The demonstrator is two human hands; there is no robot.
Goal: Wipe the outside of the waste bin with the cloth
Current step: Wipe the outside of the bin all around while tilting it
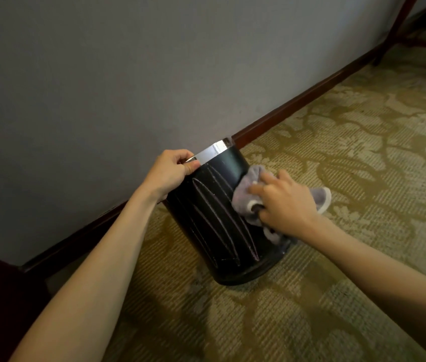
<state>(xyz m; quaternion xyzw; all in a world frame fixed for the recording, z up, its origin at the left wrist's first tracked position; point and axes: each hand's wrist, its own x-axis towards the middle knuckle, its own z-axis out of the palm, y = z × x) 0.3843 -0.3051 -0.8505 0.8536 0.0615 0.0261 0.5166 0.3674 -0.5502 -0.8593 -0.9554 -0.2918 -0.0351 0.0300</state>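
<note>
Presently, waste bin (217, 218) stood on patterned carpet (350, 152) beside the wall (102, 74) — apparently tilted. Left hand (172, 171) pinched its metal rim (212, 152); right hand (285, 207) clutched the grey cloth (246, 194) against the bin's side.

Item, centre of frame: a black waste bin (222, 218) with ribbed sides and a shiny metal rim stood tilted on a patterned green-gold carpet (337, 131), close to a grey wall (102, 74) edged by a dark wooden skirting board (298, 100). The left hand (170, 171) gripped the rim at the bin's upper left. The right hand (285, 205) pressed a crumpled grey cloth (246, 197) against the bin's right side, a fold of cloth trailing out behind the hand.
</note>
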